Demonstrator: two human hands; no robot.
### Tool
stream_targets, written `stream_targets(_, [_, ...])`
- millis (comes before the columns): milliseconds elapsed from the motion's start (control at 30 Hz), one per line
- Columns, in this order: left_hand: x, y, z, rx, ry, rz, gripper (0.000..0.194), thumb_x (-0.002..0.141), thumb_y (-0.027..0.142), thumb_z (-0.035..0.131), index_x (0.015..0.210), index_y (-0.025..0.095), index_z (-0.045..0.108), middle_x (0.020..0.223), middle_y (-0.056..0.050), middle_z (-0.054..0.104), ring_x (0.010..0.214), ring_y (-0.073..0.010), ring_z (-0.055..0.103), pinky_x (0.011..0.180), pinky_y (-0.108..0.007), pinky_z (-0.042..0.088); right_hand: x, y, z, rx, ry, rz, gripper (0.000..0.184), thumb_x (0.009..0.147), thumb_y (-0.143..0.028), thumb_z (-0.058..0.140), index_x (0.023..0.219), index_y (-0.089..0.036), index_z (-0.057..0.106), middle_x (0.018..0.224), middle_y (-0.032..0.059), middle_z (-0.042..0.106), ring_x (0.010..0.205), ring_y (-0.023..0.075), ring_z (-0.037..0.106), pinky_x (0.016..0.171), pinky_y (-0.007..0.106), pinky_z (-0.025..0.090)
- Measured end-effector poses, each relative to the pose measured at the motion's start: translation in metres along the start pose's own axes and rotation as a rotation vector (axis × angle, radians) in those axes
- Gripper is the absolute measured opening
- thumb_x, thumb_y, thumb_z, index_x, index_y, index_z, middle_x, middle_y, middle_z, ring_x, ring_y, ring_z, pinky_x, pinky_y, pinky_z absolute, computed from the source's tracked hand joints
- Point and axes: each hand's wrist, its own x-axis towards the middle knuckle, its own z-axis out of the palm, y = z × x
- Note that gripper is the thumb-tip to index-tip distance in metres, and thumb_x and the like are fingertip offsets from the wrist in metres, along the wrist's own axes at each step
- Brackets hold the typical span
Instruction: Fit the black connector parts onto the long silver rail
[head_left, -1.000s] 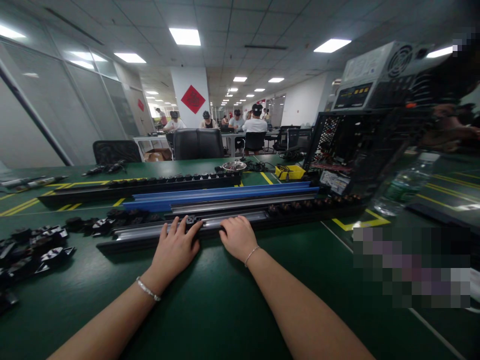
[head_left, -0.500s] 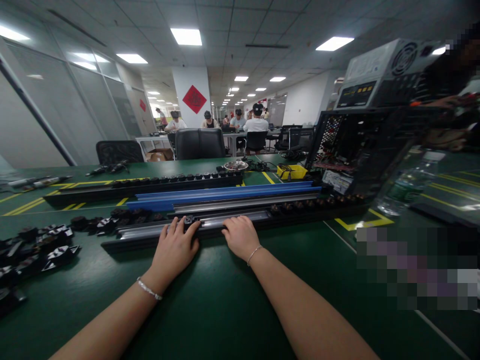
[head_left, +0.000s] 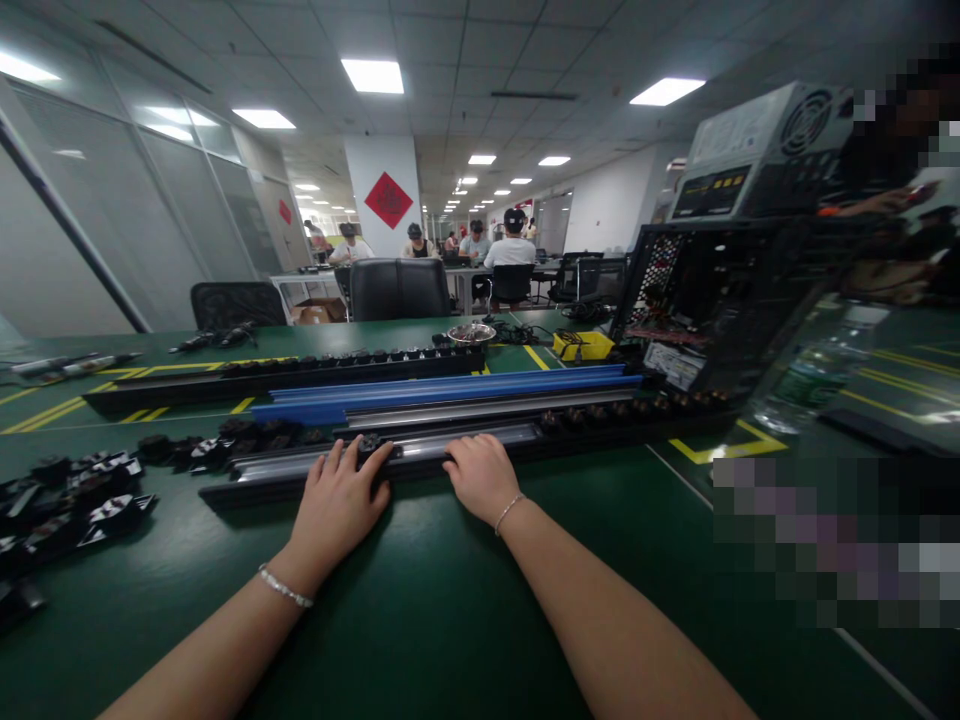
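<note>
A long black rail (head_left: 431, 452) with a shiny grey channel lies across the green table in front of me. My left hand (head_left: 341, 505) rests over its near edge, with the fingers around a small black part (head_left: 370, 443) in the channel; the fingertips are partly hidden. Farther right, my right hand (head_left: 484, 478) is curled over the same rail and grips its near edge. A row of small black parts with brownish tops (head_left: 592, 414) sits along the rail's right portion.
Behind the rail lie a blue rail (head_left: 450, 385) and another black rail (head_left: 172, 385) bearing black parts. Loose black parts (head_left: 82, 490) are heaped at left. An open computer case (head_left: 705, 290), a water bottle (head_left: 814, 370) and a yellow tray (head_left: 583, 346) stand right. A person (head_left: 877, 190) is beyond.
My left hand has slid slightly left along the rail, and the small black part has shifted left with it. My right hand has stayed in place on the rail.
</note>
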Motion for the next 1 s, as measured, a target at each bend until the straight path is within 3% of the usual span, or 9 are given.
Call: stream_targets(1000, [0.002,-0.021,-0.01,0.061,-0.076,-0.071,0.051,0.089,0.049,0.034,0.13,0.027,0.055,0.127,-0.015,0.059,0.124,-0.0355,0.048,0.1,-0.05,0.035,0.0,0.002,0.0,0.001,0.015,0.013,0.014,0.088,-0.029,0.052,0.092,-0.021,0.063,0.091,0.0031,0.067,0.089,0.0185,0.056,0.087,0.032,0.033])
